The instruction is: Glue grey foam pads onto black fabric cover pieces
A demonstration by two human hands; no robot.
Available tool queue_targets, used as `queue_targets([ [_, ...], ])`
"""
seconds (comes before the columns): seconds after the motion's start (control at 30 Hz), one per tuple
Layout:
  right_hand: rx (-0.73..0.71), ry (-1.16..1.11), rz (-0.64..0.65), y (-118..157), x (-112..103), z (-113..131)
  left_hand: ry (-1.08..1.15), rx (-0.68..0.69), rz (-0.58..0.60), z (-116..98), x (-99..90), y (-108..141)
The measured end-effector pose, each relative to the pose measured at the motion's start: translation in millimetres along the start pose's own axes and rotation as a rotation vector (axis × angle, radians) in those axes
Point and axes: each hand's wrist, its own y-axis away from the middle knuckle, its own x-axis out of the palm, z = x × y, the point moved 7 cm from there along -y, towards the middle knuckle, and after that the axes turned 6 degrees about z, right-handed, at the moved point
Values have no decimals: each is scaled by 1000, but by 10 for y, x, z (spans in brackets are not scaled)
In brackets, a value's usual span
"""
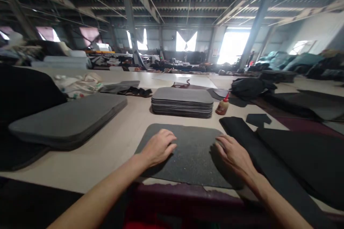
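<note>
A dark grey sheet with rounded corners point(190, 154) lies flat on the pale table point(107, 157) in front of me. Over its left part is my left hand point(159, 146), fingers curved and apart, holding nothing. My right hand point(232, 152) is over the sheet's right edge, fingers spread and bent, also holding nothing. Whether the fingertips touch the sheet is hard to tell. Just beyond it stands a neat stack of grey sheets point(182, 103), and to the right of that stack a small glue bottle with a red tip point(222, 106).
A thick grey stack point(72, 118) lies at the left beside black material point(24, 93). Long dark strips point(249, 146) and a large dark piece point(306, 157) are at the right. Crumpled black cloth point(248, 87) and white bags point(80, 84) sit farther back.
</note>
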Motion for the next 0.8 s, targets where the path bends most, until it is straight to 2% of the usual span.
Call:
queue_targets([
  [0.07,-50,38,57,-84,238,58,14,97,77,-296,219,-284],
  [0.17,-24,113,150,-81,590,-19,15,107,129,-503,557,-590],
  [0.27,-98,180,206,-22,800,-83,14,49,177,-490,869,-703],
  [0.37,-185,213,188,6,867,-143,23,6,210,-374,1018,-670],
  [0.47,-202,218,151,8,888,-220,40,-63,260,-110,987,-560],
  [0.57,-248,227,163,24,927,-230,18,-207,260,328,814,-383],
  [0.67,-235,256,164,32,943,-243,-25,-350,233,756,636,-168],
  [0.8,-262,291,159,40,945,-231,-86,-480,192,1083,514,51],
])
